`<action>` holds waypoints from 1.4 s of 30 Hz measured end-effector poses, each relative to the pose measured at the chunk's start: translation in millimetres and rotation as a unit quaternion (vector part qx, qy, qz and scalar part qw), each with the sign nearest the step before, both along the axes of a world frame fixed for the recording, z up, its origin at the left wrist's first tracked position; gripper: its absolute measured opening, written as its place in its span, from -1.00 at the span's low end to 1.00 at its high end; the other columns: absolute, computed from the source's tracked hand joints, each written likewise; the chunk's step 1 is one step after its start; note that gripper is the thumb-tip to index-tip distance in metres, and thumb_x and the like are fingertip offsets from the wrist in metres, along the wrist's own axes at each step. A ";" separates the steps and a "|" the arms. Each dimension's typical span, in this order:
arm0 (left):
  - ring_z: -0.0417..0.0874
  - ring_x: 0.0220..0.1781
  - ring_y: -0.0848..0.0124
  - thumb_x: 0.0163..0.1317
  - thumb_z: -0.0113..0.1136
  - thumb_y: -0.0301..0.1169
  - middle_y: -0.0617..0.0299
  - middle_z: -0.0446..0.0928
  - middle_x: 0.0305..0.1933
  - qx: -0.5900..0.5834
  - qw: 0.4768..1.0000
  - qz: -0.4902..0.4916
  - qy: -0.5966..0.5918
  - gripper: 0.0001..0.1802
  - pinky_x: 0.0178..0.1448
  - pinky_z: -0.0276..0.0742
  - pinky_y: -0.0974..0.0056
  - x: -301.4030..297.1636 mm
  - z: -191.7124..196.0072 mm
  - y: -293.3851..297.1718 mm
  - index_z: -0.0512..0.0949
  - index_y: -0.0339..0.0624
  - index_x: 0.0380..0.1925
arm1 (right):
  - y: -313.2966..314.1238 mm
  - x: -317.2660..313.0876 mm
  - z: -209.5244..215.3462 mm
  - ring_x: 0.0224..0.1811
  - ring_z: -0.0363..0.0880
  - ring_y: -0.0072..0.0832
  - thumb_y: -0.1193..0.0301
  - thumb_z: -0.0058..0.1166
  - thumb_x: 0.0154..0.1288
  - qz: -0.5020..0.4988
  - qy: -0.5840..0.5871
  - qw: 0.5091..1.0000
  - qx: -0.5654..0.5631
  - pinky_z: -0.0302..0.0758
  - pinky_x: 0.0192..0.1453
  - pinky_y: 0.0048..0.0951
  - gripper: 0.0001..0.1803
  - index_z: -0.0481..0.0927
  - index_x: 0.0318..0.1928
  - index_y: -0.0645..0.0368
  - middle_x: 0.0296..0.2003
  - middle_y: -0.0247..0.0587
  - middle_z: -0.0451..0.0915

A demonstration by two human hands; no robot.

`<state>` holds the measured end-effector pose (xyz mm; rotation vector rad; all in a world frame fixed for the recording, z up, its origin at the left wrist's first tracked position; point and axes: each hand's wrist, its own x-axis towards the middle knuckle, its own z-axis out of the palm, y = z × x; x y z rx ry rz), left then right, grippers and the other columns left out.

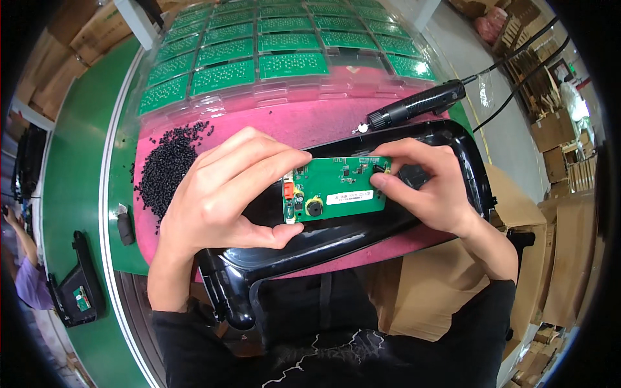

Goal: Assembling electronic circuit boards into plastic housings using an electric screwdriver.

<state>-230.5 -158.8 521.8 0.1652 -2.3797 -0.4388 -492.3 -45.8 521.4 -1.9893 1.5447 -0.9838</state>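
Between both hands I hold a green circuit board (pixel 354 174), with its component side facing me. My left hand (pixel 226 187) grips the board's left edge, thumb below and fingers above, next to a red-orange part and a round black part. My right hand (pixel 427 184) pinches the upper right corner between thumb and index finger, by a small black component. Beneath the board lies a glossy black plastic housing (pixel 297 255), partly hidden by my hands. It rests on a pink mat (pixel 304 110).
A heap of small black screws or pegs (pixel 165 171) lies left of my hand. Clear trays of green circuit boards (pixel 291 64) stand at the back. A black corded electric screwdriver (pixel 417 105) lies at the right. Farther left are another black housing (pixel 74 284) and a person's purple sleeve (pixel 32 284).
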 end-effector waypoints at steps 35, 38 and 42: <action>0.63 -0.29 0.14 -0.25 0.50 -0.23 0.16 0.52 -0.17 0.134 0.922 0.119 -0.344 -0.38 -0.34 0.54 0.16 4.3 -10.3 12.5 0.53 -0.29 -0.15 | -10.3 -3.4 -42.6 0.08 0.38 -0.15 0.46 0.47 -0.14 0.095 0.065 0.991 0.071 0.40 0.19 -0.26 -0.31 0.50 0.10 0.19 0.07 -0.13 0.43; 0.64 -0.28 0.15 -0.26 0.51 -0.24 0.17 0.52 -0.17 0.131 0.925 0.122 -0.334 -0.37 -0.34 0.54 0.16 4.3 -10.8 14.2 0.53 -0.30 -0.14 | -10.2 -3.9 -44.4 0.08 0.38 -0.16 0.46 0.47 -0.14 0.098 0.061 0.991 0.064 0.40 0.19 -0.26 -0.31 0.50 0.10 0.19 0.07 -0.13 0.43; 0.64 -0.27 0.15 -0.25 0.51 -0.25 0.17 0.52 -0.17 0.134 0.918 0.124 -0.352 -0.37 -0.33 0.54 0.17 3.0 -4.3 15.7 0.53 -0.30 -0.14 | -9.6 -3.9 -40.1 0.08 0.38 -0.16 0.46 0.47 -0.13 0.099 0.061 0.991 0.071 0.39 0.19 -0.26 -0.31 0.50 0.10 0.19 0.07 -0.13 0.43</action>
